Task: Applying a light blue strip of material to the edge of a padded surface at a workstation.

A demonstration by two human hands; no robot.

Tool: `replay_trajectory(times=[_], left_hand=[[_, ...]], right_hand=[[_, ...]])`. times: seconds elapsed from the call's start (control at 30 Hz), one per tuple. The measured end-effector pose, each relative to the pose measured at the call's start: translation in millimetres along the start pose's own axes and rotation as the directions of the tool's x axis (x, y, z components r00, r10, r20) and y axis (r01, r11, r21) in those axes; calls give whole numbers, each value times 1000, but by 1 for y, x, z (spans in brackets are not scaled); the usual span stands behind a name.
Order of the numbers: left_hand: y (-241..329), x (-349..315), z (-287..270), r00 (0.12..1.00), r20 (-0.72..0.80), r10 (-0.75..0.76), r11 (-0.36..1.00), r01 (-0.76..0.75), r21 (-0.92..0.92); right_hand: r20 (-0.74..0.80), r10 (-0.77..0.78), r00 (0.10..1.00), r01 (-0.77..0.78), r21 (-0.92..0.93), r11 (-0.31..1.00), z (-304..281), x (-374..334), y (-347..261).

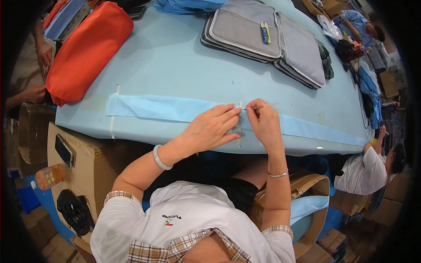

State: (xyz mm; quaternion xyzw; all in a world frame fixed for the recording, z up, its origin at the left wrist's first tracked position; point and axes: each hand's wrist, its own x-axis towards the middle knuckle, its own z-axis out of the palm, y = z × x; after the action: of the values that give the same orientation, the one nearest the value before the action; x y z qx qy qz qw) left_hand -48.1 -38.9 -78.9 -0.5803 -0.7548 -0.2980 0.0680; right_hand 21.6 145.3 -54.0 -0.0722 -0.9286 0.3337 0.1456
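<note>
A long light-blue fabric strip lies across the near side of the table, running from left to right. My left hand rests flat on it, fingers stretched out and thumb apart. Just to the right, my right hand pinches a slim, pale pen-like stick. Its dark tip points left and meets the strip close to my left fingertips. Beside that tip, a short piece of whitish tape crosses the strip's line. Another tape line crosses near the strip's left end.
Grey zippered cases lie stacked at the far side, thread snips on top. An orange-red pouch sits far left. Cartons stand below the table, one bearing a phone; another holds blue fabric. Other people work left and right.
</note>
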Motion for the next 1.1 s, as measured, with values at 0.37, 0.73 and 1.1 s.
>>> replay_trajectory(times=[0.37, 0.73, 1.1], left_hand=[[-1, 0, 2, 1000, 0, 2, 1000, -2, -1], [-2, 0, 4, 999, -26, 20, 1000, -20, -4], [-2, 0, 3, 999, -28, 26, 1000, -26, 9]], right_hand=[[50, 25, 998, -24, -22, 999, -5, -4, -5], [72, 19, 997, -19, 2, 1000, -9, -17, -9], [87, 23, 996, -22, -4, 1000, -10, -29, -13]])
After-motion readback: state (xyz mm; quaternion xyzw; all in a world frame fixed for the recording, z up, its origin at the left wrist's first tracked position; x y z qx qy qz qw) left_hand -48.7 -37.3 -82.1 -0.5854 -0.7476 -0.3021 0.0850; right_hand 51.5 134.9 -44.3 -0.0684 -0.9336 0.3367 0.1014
